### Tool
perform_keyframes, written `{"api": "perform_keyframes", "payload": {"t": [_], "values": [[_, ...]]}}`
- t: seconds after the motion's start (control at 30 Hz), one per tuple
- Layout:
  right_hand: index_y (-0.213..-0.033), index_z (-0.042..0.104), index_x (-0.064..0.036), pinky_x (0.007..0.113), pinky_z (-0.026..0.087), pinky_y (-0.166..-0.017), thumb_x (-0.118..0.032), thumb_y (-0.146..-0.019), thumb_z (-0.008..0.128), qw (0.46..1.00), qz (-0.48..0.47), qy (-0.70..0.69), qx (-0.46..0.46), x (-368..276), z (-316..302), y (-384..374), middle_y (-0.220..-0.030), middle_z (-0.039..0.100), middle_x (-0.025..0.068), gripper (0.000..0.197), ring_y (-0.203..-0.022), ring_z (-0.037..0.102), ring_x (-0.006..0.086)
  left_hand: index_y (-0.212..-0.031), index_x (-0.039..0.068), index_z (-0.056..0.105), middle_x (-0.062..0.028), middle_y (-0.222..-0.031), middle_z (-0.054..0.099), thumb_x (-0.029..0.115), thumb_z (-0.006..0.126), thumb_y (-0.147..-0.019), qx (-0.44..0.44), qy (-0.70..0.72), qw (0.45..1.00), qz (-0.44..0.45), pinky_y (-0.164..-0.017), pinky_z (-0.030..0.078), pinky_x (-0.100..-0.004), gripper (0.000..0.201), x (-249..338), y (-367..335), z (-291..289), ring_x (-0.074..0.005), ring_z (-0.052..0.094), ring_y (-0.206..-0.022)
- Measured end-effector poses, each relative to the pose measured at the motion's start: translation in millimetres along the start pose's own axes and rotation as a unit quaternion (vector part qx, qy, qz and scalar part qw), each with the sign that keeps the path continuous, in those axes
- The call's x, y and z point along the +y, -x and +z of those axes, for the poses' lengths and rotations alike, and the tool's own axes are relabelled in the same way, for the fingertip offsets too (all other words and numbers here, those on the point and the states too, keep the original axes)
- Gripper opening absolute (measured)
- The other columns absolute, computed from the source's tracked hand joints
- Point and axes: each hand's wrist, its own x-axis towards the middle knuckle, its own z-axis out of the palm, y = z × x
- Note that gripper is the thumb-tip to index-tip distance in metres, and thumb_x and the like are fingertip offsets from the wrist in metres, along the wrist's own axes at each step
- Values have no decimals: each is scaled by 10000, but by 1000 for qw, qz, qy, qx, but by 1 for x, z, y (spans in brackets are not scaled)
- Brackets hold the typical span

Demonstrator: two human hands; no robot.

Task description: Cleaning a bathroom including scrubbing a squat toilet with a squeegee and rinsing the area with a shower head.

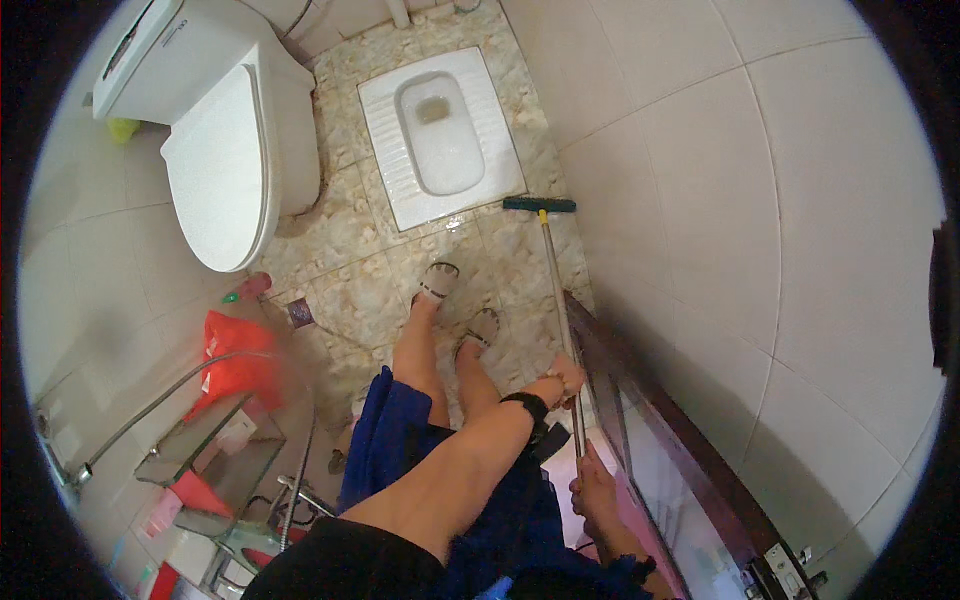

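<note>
We saw one long-handled brush [556,285] in use, its single dark green head [540,205] down on the tiled floor [350,225], right by the nearest corner of one white squat pan [440,190]; we could not tell whether the two touched. A short yellow collar [543,216] joined the head to the pale handle.

Two hands shared that one handle. The left hand [567,380] was the higher one on it, nearer the head, its fingers clamped around the shaft; one black band [527,405] circled that wrist. The right hand [595,490] sat lower, near the handle's end, its fingers also wrapped tight on it.

Two feet in two pale sandals, one ahead [437,283] and one behind [482,325], stood on the tiles to the left of the handle. We counted one white toilet [220,170] at upper left, lid down, beside the squat pan and apart from it. Below it lay one pinkish bottle [257,284] with a green cap, one small square drain cover [300,313] and one bright red bag [235,360]. A shower hose [150,413] curved across the left side, near glass shelving. On the right, one dark brown door edge [680,430] ran close to the handle.
</note>
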Motion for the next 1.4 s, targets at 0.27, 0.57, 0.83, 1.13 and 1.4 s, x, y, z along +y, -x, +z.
{"api": "perform_keyframes", "payload": {"t": [0.27,0.57,0.83,1.13,1.4], "values": [[-1312,300,-209,197,290,-369,-284,-878,425,981,-48,103,-157,25,11,-25,-569,392,-37,457,-428,336,52,-852,-27,560,-168,-785,608,288,541,-746,11,-95,994,-43,-620,474,-402,333,-42,32,-63,-267,611,-703],[-1278,367,-126,204,285,-389,-276,-889,404,991,-68,81,-77,-9,4,-11,-547,381,-30,419,-436,320,55,-896,-60,502,-229,-845,579,254,507,-770,-45,-288,933,211,-682,449,-427,339,-97,-69,-27,-315,587,-767],[-1333,209,-269,199,277,-346,-395,-882,389,987,85,-68,-117,-10,-28,5,-562,403,2,502,-393,318,64,-882,-66,488,-248,-877,568,226,560,-743,-22,-21,1000,8,-640,475,-398,332,26,26,-12,-352,574,-818],[-1295,280,-277,180,291,-374,-380,-887,392,967,-7,-188,-170,-91,56,-61,-617,386,14,435,-415,294,69,-920,20,563,-117,-869,595,260,549,-732,3,-500,845,189,-661,469,-363,304,53,-137,-90,-267,589,-815],[-1312,266,-254,181,302,-369,-425,-876,386,948,125,-249,-152,-91,35,8,-621,412,-1,483,-439,343,71,-845,55,605,-104,-856,607,235,627,-620,142,-313,939,-34,-703,447,-385,288,13,-58,-31,-230,570,-883]]}}
